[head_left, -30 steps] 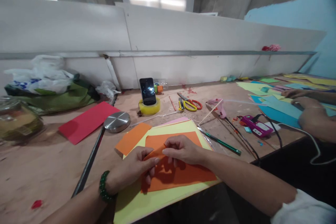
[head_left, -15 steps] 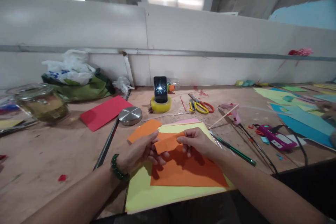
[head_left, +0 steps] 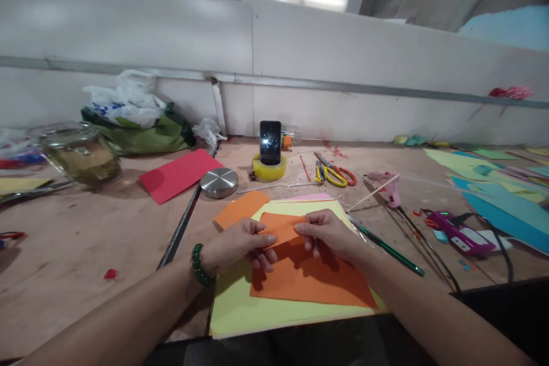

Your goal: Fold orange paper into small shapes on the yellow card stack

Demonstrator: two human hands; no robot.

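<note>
Both hands hold a small piece of orange paper (head_left: 283, 234) between them. My left hand (head_left: 240, 245) pinches its left end, thumb on top and the other fingers curled below. At the other end, my right hand (head_left: 329, 232) grips the upper right corner between thumb and forefinger. Underneath lies a larger orange sheet (head_left: 309, 286) on a stack of pale yellow paper (head_left: 244, 317). Another orange piece (head_left: 242, 207) rests at the stack's upper left edge, partly behind my left hand.
A phone (head_left: 270, 142) stands on a yellow tape roll (head_left: 269, 168). Scissors (head_left: 334, 174), a pink glue gun (head_left: 389, 187), a green pen (head_left: 394, 253) and a purple device (head_left: 458, 233) lie rightward. Left are a metal lid (head_left: 219, 182), red paper (head_left: 180, 174) and a glass jar (head_left: 79, 154).
My left thumb has come over the left end of the small orange piece, which showed free before. My right hand keeps its pinch. The view has shifted slightly left.
</note>
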